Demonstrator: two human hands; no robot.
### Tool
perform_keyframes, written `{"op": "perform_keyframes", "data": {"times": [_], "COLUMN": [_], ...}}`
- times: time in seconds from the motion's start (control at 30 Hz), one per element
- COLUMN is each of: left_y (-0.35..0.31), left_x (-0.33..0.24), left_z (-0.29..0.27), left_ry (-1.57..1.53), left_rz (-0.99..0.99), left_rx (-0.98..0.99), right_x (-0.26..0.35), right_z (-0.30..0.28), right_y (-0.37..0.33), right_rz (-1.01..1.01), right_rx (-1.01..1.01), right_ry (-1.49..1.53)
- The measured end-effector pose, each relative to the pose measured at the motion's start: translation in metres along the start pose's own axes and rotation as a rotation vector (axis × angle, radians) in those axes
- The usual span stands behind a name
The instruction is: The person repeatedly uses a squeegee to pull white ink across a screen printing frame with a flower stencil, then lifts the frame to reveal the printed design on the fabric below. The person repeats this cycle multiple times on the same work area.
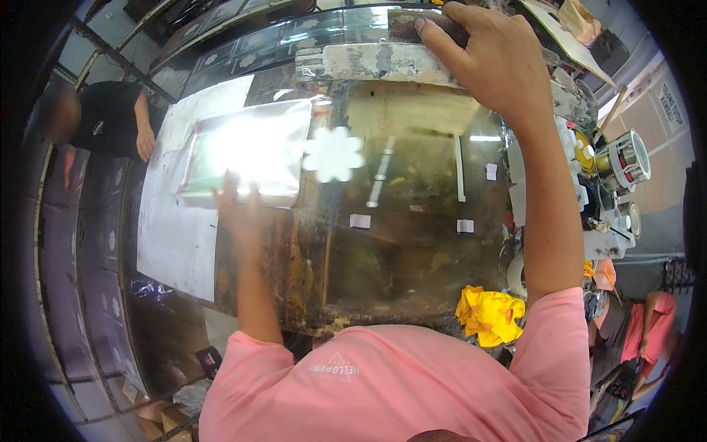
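Observation:
My left hand, smeared by motion, is over the near edge of a stack of shiny clear plastic sheets; whether it grips one cannot be told. A white flower shape shows just right of the stack, by the edge of the dark glossy work board. Stretched to the far side, my right hand is closed around a dark brown bar, thumb on its near side. Beneath that bar runs a long, paint-spotted whitish bar.
White strips and small tabs lie on the board. A crumpled yellow cloth rests at its near right corner. Cans crowd the right side. One person stands at far left, another at lower right. Racks line the left.

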State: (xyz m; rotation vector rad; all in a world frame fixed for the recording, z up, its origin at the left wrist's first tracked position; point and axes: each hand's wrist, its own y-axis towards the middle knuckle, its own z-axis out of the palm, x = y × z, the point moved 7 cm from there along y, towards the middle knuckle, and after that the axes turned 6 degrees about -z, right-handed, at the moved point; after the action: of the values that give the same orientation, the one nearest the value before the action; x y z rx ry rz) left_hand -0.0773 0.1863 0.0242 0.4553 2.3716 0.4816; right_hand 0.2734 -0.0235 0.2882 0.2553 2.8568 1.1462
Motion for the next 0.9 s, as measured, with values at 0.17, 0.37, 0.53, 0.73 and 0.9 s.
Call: {"op": "perform_keyframes", "data": {"times": [0.17,0.37,0.53,0.73,0.9], "left_y": [0.054,0.096,0.059,0.031,0.009], "left_x": [0.102,0.136,-0.102,-0.237,-0.261], "left_z": [-0.053,-0.118,-0.152,-0.249,-0.281], "left_ry": [0.052,0.255,-1.2,-1.347,-1.429], "left_rz": [-0.04,-0.113,0.434,1.045,1.063], "left_rx": [-0.122,-0.403,0.32,0.829,0.871], "right_x": [-0.011,-0.004,-0.008,-0.001,0.001], "right_z": [0.007,0.013,0.017,0.017,0.018], "right_y": [-0.016,-0.017,-0.034,-0.038,-0.04], "right_rz": [-0.042,-0.04,-0.035,-0.064,-0.017], "right_rx": [-0.062,-0.011,-0.02,-0.029,0.026], "right_ry": [-0.096,-0.082,-0.158,-0.105,-0.106]}}
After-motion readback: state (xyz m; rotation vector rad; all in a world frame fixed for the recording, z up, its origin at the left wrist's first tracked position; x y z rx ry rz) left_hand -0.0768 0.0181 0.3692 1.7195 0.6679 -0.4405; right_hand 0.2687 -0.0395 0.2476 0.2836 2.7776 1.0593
